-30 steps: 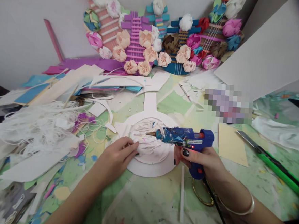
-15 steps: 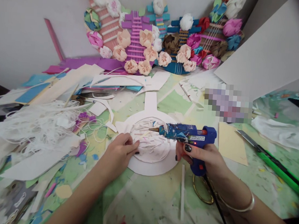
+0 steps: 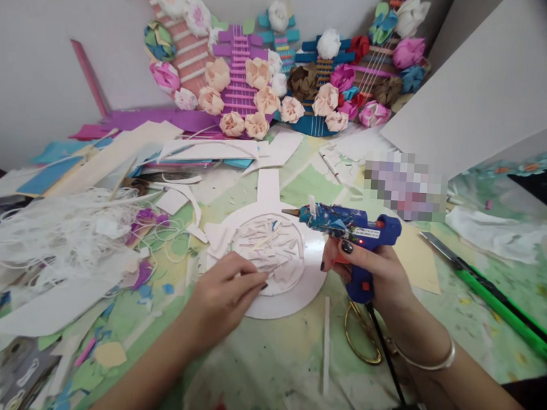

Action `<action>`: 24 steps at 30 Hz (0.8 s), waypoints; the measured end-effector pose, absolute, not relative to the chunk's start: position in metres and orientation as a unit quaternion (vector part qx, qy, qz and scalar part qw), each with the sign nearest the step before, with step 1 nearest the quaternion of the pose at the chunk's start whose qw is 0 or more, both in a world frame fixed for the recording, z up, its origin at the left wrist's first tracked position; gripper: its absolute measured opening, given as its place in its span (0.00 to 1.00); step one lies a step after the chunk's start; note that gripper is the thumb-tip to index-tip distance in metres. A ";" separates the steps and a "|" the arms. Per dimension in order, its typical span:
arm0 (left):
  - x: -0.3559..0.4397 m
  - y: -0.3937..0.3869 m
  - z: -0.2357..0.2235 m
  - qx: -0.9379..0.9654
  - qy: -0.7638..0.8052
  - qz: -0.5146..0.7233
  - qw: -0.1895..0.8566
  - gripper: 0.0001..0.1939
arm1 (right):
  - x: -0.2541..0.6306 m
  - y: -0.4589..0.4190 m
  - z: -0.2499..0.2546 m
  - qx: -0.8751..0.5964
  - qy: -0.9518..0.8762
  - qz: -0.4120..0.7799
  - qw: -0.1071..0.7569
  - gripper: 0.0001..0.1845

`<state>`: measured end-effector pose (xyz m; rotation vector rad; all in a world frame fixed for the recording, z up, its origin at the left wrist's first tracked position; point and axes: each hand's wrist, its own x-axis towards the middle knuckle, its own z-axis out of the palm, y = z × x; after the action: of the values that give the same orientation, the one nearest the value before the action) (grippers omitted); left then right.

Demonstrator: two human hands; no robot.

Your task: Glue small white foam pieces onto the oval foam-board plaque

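Note:
My right hand (image 3: pixel 374 271) is wrapped round a blue hot glue gun (image 3: pixel 354 226), a finger at its orange trigger. The nozzle points left, over the upper rim of a white round cardboard cutout (image 3: pixel 302 294) with a long neck (image 3: pixel 268 189). Inside the cutout's ring lies a heap of thin white paper strips (image 3: pixel 270 245). My left hand (image 3: pixel 224 298) is closed, its fingertips together over the lower left of this heap. Whatever may be between those fingertips is hidden.
Tangled white string (image 3: pixel 61 227) and paper scraps crowd the left. A green utility knife (image 3: pixel 496 302) with blade out lies right, near a cream paper square (image 3: pixel 419 259). Gold-handled scissors (image 3: pixel 362 342) sit under the gun's cord. Flowered paper guitars (image 3: pixel 238 71) lean at the back.
The glue gun has moved up, its nozzle shifting from over the strips towards the upper rim. My left hand has slid slightly right and down on the cutout. The whole view has shifted a little.

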<state>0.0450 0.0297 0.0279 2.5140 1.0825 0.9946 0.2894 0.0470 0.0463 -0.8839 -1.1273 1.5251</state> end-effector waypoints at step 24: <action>0.099 0.034 0.025 0.876 0.449 0.163 0.063 0.11 | 0.293 0.048 0.049 -0.386 -0.460 0.615 0.511 0.12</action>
<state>0.0990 0.0336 0.0246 2.6475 1.3552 0.4933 0.2935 0.0480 0.0486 -0.9290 -1.1069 1.4795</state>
